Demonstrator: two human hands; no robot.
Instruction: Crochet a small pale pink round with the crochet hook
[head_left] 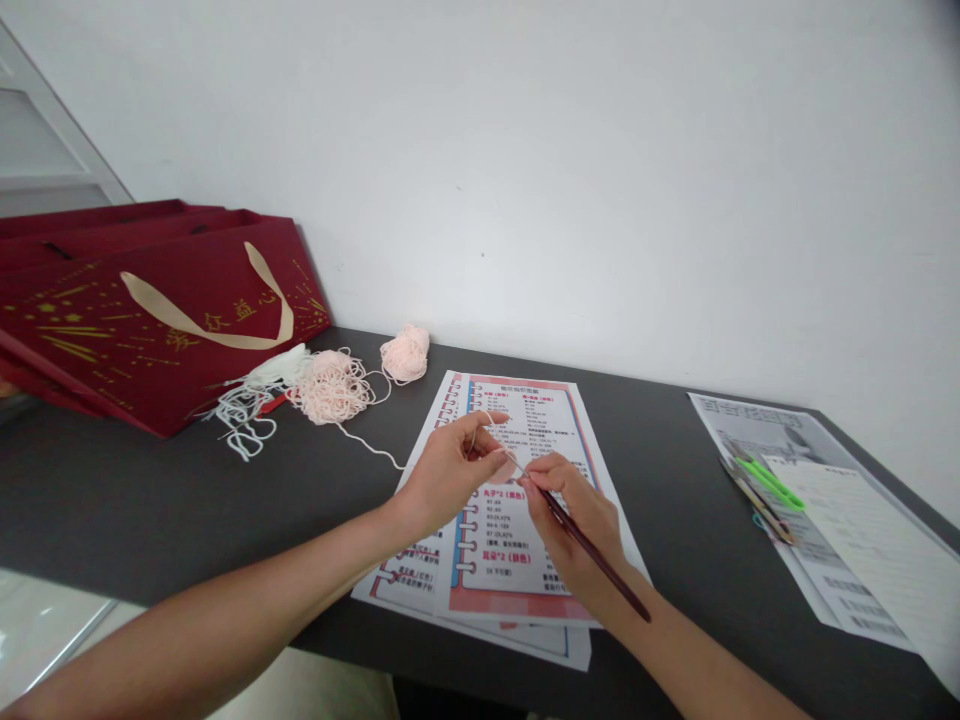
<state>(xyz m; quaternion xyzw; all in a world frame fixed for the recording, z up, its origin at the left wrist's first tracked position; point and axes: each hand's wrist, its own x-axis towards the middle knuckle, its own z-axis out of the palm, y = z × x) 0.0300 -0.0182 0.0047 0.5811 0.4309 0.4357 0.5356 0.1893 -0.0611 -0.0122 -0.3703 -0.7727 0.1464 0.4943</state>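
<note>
My right hand point(574, 520) grips a crochet hook point(592, 553) with a dark reddish-brown handle, its thin metal tip pointing up and left. Close against that tip, my left hand point(450, 465) pinches pale pink yarn, with a strand looped around its fingers. Whatever stitches lie between the fingertips are too small to make out. From the left hand a strand runs left to a loose heap of pale pink yarn point(334, 388). Both hands are above printed pattern sheets point(517, 600) with red headings and a drawn ring binding.
A tangle of white yarn point(251, 400) lies beside the pink heap, with a small pink yarn ball point(405, 353) behind. Dark red gift bags point(150, 310) lean at the left. On the right, papers point(847, 540) hold green-handled snips point(772, 482) and slim tools. A white wall point(525, 200) rises behind.
</note>
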